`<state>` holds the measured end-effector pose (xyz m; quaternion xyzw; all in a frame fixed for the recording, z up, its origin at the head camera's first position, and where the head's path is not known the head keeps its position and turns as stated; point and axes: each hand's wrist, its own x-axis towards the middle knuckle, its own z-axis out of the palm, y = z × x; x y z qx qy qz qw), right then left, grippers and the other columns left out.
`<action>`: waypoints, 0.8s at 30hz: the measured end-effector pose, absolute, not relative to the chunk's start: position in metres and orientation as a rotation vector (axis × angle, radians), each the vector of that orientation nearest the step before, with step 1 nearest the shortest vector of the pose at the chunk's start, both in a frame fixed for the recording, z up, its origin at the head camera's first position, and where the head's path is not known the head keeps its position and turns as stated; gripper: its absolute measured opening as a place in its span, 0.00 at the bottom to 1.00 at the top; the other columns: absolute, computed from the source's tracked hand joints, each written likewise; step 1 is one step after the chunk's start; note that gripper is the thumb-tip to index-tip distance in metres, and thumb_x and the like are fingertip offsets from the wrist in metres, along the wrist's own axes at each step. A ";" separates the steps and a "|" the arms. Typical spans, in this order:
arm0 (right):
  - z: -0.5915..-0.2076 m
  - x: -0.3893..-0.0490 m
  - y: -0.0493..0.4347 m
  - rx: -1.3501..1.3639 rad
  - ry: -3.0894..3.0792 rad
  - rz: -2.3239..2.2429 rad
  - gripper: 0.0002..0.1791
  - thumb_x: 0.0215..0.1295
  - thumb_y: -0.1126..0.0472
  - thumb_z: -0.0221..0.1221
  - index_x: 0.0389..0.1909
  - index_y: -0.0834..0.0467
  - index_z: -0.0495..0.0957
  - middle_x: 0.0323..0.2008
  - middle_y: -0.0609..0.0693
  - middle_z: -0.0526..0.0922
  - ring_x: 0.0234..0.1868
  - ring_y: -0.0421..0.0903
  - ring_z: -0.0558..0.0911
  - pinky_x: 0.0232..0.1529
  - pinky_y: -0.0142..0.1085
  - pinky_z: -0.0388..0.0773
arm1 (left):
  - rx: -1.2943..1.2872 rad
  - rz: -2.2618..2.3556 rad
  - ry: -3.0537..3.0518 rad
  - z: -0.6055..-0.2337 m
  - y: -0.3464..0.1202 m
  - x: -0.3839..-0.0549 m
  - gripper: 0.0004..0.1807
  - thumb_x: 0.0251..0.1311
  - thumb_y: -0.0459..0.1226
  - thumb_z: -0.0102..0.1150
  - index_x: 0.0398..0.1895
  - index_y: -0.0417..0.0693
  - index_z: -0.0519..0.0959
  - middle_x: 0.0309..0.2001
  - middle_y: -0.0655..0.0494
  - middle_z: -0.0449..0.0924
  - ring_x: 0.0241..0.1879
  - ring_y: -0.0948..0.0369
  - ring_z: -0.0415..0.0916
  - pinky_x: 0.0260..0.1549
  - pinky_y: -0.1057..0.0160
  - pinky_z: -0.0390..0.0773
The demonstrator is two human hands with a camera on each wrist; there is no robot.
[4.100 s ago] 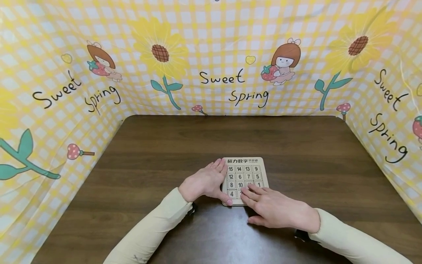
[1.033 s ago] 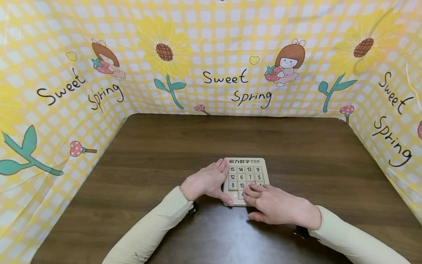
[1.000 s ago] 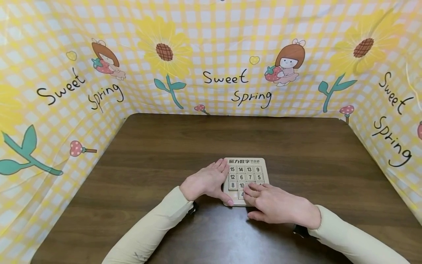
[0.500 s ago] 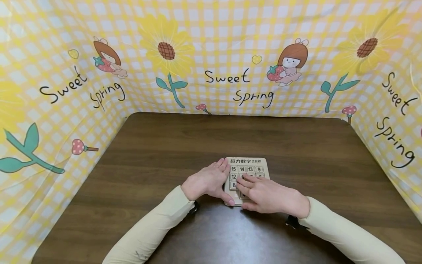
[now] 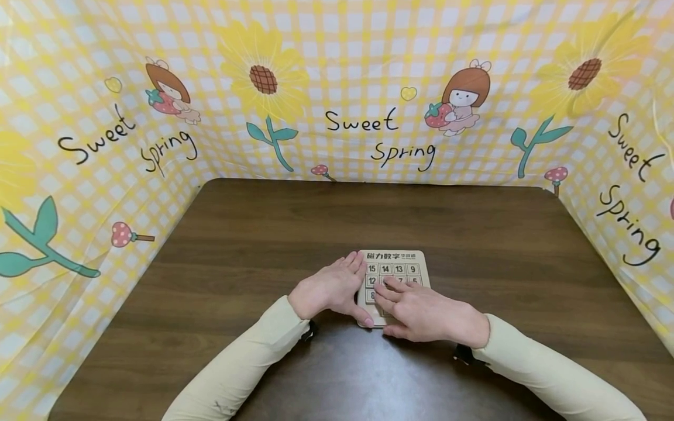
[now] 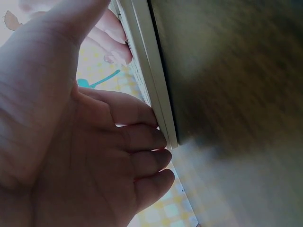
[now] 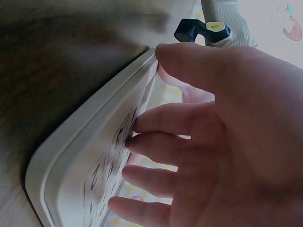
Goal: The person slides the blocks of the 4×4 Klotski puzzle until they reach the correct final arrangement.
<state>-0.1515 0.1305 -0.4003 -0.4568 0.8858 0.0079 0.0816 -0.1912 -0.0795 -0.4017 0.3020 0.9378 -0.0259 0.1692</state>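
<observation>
A pale number slide puzzle (image 5: 421,263) lies flat on the table, its tiles in rows under a printed Chinese heading. My left hand (image 5: 333,289) rests along its left side, fingers fairly straight against the edge and thumb at the near left corner. My right hand (image 5: 423,311) reaches over the lower right, fingertips on the tiles near the middle columns and thumb at the near edge. The 15, 14, 13 and 9 tiles show in the top row. Tile 8 (image 5: 371,296) is partly covered, and a bare slot sits below it. Right fingers hide several lower tiles.
The dark wooden table (image 5: 263,234) spreads around the puzzle. Behind it and at both sides hangs a yellow checked cloth (image 5: 347,64) with flowers and "Sweet Spring" lettering. A black wrist strap (image 5: 463,354) shows under the right cuff.
Tile 4 has slid right from the bottom left corner, baring that slot. My right hand has since shifted left and away from me over the tiles. The left hand keeps its place.
</observation>
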 end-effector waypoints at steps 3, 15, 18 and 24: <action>-0.399 -0.149 0.130 -1.378 2.646 0.039 0.36 0.69 0.42 0.55 0.70 0.60 0.67 0.72 0.58 0.65 0.75 0.59 0.61 0.68 0.59 0.67 | 0.853 -0.071 2.661 -0.402 -0.079 -0.192 0.71 0.41 0.74 0.61 0.77 0.36 0.47 0.78 0.39 0.40 0.79 0.48 0.41 0.77 0.53 0.50; -0.393 -0.139 0.130 -1.465 2.641 0.104 0.34 0.68 0.41 0.56 0.67 0.58 0.70 0.68 0.55 0.72 0.72 0.58 0.67 0.66 0.56 0.70 | 0.842 -0.076 2.664 -0.401 -0.079 -0.192 0.71 0.41 0.74 0.61 0.77 0.36 0.46 0.79 0.39 0.39 0.79 0.49 0.40 0.77 0.54 0.49; -0.392 -0.138 0.130 -1.519 2.645 0.121 0.33 0.68 0.41 0.57 0.66 0.58 0.72 0.67 0.55 0.74 0.70 0.58 0.69 0.66 0.54 0.71 | 0.845 -0.086 2.665 -0.401 -0.079 -0.192 0.71 0.41 0.74 0.61 0.77 0.36 0.46 0.79 0.39 0.40 0.79 0.49 0.40 0.77 0.54 0.49; -0.388 -0.141 0.132 -1.482 2.619 0.069 0.31 0.69 0.43 0.55 0.67 0.57 0.71 0.68 0.54 0.73 0.71 0.58 0.68 0.67 0.54 0.70 | 0.846 -0.083 2.665 -0.401 -0.079 -0.191 0.71 0.42 0.74 0.61 0.77 0.36 0.46 0.79 0.40 0.40 0.79 0.49 0.40 0.77 0.54 0.49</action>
